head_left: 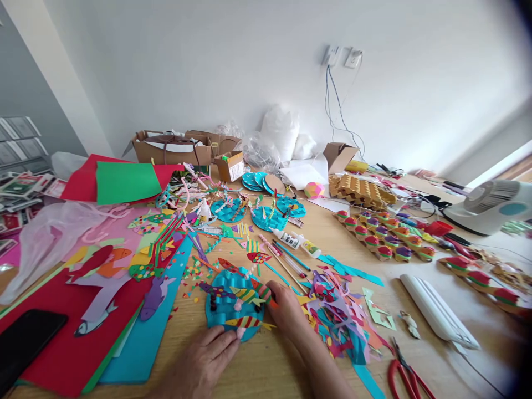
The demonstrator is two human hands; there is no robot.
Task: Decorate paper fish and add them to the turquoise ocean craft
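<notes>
In front of me lies a round blue craft disc with a ridged surface, several colourful paper fish and small pink and dark bits on it. My left hand rests at its near left edge, fingers stretched out and touching the rim. Close to the fingertips is a red-and-yellow striped paper fish. My right hand is closed at the disc's right side, pinching a striped paper fish with an orange tail. Its fingertips are partly hidden. A yellow-green paper fish lies across the middle of the disc.
Paper scraps pile up to the right, near red-handled pliers and a white corded device. Glue bottles and pencils lie beyond the disc. Coloured sheets, a black phone and paper fish cover the left.
</notes>
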